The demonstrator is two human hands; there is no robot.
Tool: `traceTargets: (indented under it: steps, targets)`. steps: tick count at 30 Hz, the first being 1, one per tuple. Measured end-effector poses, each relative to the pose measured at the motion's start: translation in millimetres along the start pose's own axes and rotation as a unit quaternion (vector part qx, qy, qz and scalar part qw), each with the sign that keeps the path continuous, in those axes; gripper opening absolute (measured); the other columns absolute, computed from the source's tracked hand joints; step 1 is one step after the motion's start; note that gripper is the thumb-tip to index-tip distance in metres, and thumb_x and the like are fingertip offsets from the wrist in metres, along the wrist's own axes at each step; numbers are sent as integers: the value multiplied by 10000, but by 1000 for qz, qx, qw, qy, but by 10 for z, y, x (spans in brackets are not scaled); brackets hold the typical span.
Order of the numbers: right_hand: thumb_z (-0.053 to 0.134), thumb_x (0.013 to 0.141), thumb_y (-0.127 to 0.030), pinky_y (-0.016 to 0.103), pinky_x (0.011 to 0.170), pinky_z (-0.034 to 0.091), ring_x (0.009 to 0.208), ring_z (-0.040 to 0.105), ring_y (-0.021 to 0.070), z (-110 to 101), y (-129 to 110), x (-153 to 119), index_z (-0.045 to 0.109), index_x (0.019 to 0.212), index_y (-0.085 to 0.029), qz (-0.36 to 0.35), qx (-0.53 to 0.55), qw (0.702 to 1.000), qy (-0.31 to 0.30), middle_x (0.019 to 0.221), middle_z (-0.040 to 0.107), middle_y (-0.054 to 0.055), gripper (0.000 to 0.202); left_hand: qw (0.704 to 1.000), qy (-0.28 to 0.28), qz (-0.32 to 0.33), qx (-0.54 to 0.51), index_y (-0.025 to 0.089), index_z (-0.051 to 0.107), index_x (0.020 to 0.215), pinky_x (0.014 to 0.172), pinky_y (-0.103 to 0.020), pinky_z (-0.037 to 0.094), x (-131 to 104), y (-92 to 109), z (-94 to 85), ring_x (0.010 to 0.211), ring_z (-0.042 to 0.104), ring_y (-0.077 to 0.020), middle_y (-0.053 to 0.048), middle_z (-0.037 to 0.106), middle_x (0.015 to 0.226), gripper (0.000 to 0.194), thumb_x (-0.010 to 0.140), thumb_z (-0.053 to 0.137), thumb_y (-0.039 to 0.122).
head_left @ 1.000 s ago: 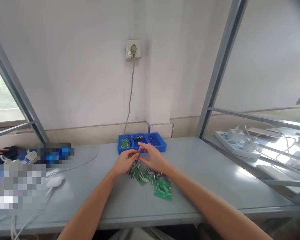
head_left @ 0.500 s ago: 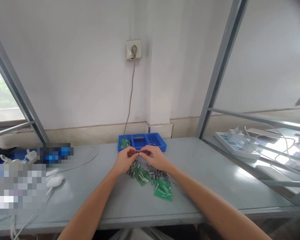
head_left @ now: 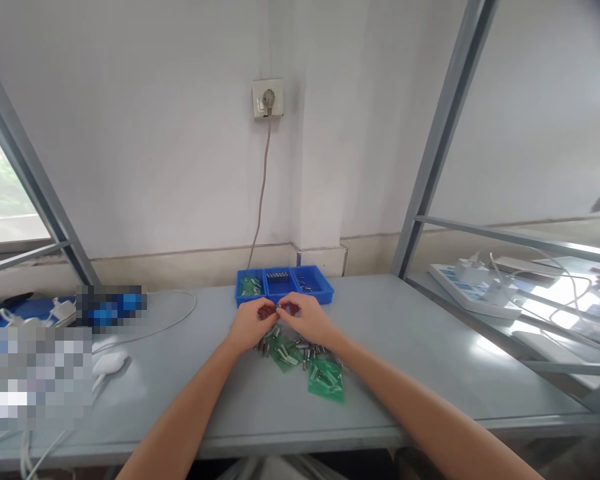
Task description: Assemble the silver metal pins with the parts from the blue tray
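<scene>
My left hand (head_left: 253, 323) and my right hand (head_left: 307, 317) meet above the table, thumbs and fingertips pinched together around a small metal piece (head_left: 279, 307). Most of that piece is hidden by the fingers, so its kind cannot be made out. Just beyond the hands stands a blue three-compartment tray (head_left: 325, 298). Its left compartment holds small green bags (head_left: 251, 287), the middle one a row of small metal parts (head_left: 277, 275), the right one a few thin pins (head_left: 306, 288). Beneath my hands lie loose metal pieces (head_left: 265, 348) and green plastic bags (head_left: 326, 380) with metal parts inside.
On the left, a white adapter (head_left: 110, 363) and a thin cable (head_left: 173, 325) lie on the grey table (head_left: 430, 373). Grey metal posts (head_left: 443, 133) rise at both sides. A power strip (head_left: 473, 291) sits beyond the right post, and a socket (head_left: 268, 99) is on the wall.
My fingers have shifted slightly around the small metal piece, and my right hand has turned and come in a little lower and closer to the left. The tray and bags stay put.
</scene>
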State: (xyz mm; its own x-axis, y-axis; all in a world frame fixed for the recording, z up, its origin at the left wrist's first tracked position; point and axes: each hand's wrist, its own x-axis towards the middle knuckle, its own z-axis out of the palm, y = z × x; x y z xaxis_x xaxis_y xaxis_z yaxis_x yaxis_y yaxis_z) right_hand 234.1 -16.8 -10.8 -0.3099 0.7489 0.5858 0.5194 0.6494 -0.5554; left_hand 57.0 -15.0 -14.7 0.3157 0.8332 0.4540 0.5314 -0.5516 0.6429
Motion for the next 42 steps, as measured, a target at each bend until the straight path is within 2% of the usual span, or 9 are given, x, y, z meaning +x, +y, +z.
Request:
traceTargets:
  steps: [9, 18, 22, 25, 28, 31, 33, 38, 42]
  targets:
    - [605, 829, -308, 287, 672, 465, 714, 570, 155, 15, -4, -16, 690, 918, -196, -47, 11, 999, -10, 854, 683, 51, 166, 1000, 2, 9, 22, 171, 659, 798, 619, -235, 411, -2, -43, 14, 650, 546, -140, -9, 644, 723, 103, 741, 580, 207]
    - [626, 807, -289, 289, 693, 471, 740, 585, 162, 20, -70, -21, 705, 927, -203, -2, 51, 999, -9, 860, 698, 39, 167, 1000, 10, 12, 20, 175, 636, 765, 590, -225, 395, -2, -72, 30, 619, 531, -130, 5, 617, 681, 59, 743, 598, 216]
    - [612, 815, -318, 299, 714, 487, 758, 608, 171, -16, 21, 45, 713, 943, -203, 25, 51, 998, 13, 904, 715, 43, 200, 999, 20, 9, 33, 187, 667, 853, 599, -237, 411, 2, -65, 4, 632, 547, -138, -6, 651, 734, 166, 758, 652, 323]
    - [584, 830, -322, 320, 762, 489, 808, 624, 188, -96, 159, 250, 717, 982, -202, 37, -4, 998, 40, 976, 721, 54, 235, 998, 35, -8, 45, 191, 667, 880, 616, -252, 425, -2, -66, -26, 639, 562, -148, -14, 663, 740, 253, 779, 646, 423]
    - [572, 834, -302, 339, 826, 470, 881, 630, 210, -149, 289, 569, 717, 1029, -219, 39, -119, 992, -8, 1000, 723, 48, 257, 998, 39, -11, 56, 188, 664, 869, 630, -256, 434, -5, -74, -39, 646, 573, -148, -11, 662, 728, 234, 820, 601, 409]
    - [552, 841, -276, 315, 863, 439, 1005, 616, 215, -94, 372, 878, 696, 1100, -238, 79, -242, 960, -118, 1068, 711, 45, 299, 997, 29, -4, 70, 185, 661, 850, 634, -255, 436, -4, -73, -33, 657, 578, -148, -12, 663, 732, 201, 838, 574, 365]
    - [576, 813, -242, 323, 887, 410, 1030, 609, 222, -3, 414, 1030, 708, 1068, -251, 102, -273, 945, -150, 1059, 715, 43, 288, 997, 16, -1, 77, 184, 660, 838, 629, -250, 435, -3, -63, -26, 657, 578, -147, -12, 665, 731, 184, 842, 562, 339]
    - [611, 750, -172, 368, 922, 336, 984, 617, 224, 237, 531, 1209, 724, 968, -249, 140, -298, 927, -178, 998, 724, 56, 258, 996, 0, 4, 84, 187, 658, 842, 632, -242, 434, -14, -33, -25, 676, 583, -144, -13, 678, 761, 160, 846, 543, 299]
    - [597, 758, -179, 370, 895, 316, 991, 603, 226, 302, 613, 1243, 701, 983, -241, 156, -305, 921, -185, 1013, 713, 75, 256, 997, -1, 8, 83, 187, 663, 857, 638, -241, 434, -22, -20, -34, 683, 578, -143, -17, 677, 775, 173, 853, 528, 295]
